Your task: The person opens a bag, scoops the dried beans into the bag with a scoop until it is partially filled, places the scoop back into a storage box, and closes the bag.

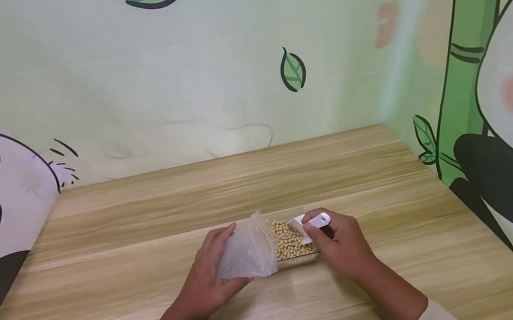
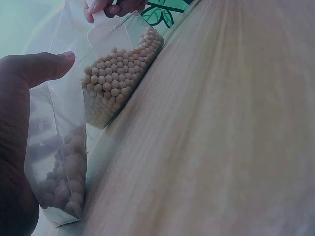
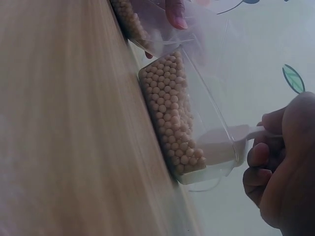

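Note:
A clear rectangular container (image 3: 209, 98) of pale round beans (image 1: 288, 238) stands on the table. My left hand (image 1: 209, 276) grips a translucent plastic bag (image 1: 246, 251), its mouth against the container's left end. Some beans lie at the bottom of the bag, as the left wrist view shows. Between the thumb and fingers of my right hand (image 1: 344, 240) is the handle of a white scoop (image 1: 319, 220). The scoop's blade dips into the right end of the container, partly behind the clear wall in the right wrist view.
The wood-grain table (image 1: 146, 214) reaches back to a light green wall (image 1: 206, 79) with printed leaves. Walls with panda drawings and a bamboo stalk (image 1: 474, 31) close in both sides of the table.

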### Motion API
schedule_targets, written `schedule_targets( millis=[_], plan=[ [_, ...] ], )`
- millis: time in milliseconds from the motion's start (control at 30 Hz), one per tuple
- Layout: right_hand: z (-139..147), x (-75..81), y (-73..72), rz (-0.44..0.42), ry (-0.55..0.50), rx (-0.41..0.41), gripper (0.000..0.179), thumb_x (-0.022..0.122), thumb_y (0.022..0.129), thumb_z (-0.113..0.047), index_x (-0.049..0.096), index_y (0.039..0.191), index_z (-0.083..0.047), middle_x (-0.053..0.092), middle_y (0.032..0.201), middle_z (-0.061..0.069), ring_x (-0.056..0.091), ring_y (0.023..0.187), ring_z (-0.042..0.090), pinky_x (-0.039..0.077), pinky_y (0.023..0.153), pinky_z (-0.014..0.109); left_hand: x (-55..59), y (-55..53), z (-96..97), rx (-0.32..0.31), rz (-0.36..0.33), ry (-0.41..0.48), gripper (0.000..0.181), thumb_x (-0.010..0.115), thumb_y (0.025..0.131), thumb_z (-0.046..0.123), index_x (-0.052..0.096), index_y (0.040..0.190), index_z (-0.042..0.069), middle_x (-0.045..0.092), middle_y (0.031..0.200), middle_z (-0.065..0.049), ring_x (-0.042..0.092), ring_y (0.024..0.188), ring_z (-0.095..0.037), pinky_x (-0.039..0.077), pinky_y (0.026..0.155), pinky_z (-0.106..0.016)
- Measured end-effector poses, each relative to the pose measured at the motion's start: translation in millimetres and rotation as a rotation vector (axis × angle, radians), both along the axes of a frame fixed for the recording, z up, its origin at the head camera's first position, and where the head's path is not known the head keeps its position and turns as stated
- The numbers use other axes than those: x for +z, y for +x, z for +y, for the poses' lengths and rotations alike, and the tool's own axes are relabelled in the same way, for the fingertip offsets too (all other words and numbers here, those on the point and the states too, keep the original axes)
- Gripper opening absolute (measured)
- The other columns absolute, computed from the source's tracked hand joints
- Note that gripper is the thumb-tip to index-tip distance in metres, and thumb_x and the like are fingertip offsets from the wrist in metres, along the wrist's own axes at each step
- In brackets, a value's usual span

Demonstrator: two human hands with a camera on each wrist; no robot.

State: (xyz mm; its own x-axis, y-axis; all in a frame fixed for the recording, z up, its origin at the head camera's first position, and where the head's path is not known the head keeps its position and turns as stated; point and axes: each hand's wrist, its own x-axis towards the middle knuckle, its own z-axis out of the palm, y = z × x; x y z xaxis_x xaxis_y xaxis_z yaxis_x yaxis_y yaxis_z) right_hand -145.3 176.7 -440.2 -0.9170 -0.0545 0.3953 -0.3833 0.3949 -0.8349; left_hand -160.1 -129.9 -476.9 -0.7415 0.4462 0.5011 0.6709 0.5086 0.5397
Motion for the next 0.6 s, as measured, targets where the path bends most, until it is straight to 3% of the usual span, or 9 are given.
schedule_targets(
  millis=[133, 333, 600],
  plan=[
    [-1.1, 3.2, -2.2, -0.16, -0.096, -0.052, 0.007, 0.072, 0.103, -0.003, 0.078, 0.105, 0.001, 0.076, 0.091, 0.012, 0.061, 0.075, 0.005, 0.052, 0.068, 0.022, 2.0, 0.4, 0.1, 0.011, -0.029, -0.016, 0.1, 0.094, 0.082, 0.029, 0.042, 0.167, 0.011, 0.058, 0.148, -0.013, 0.058, 0.126, -0.021, 0.052, 0.098, -0.04],
    [-2.7, 8.0, -5.7, -0.401, -0.338, -0.099, 0.016, 0.068, 0.105, -0.003, 0.073, 0.114, 0.01, 0.063, 0.074, 0.0, 0.048, 0.058, 0.008, 0.04, 0.053, 0.021, 2.5, 1.3, -0.4, 0.012, -0.043, -0.012, 0.1, 0.094, 0.083, 0.029, 0.042, 0.167, 0.012, 0.058, 0.148, -0.013, 0.058, 0.126, -0.021, 0.052, 0.098, -0.039],
    [-1.7, 8.1, -9.9, -0.535, -0.501, -0.126, 0.018, 0.065, 0.108, -0.005, 0.069, 0.117, 0.009, 0.063, 0.073, -0.001, 0.038, 0.05, 0.005, 0.033, 0.047, 0.02, 1.6, 0.8, -0.2, -0.004, -0.031, -0.005, 0.1, 0.094, 0.082, 0.027, 0.043, 0.166, 0.009, 0.058, 0.148, -0.014, 0.058, 0.126, -0.021, 0.053, 0.099, -0.04]
  ],
)
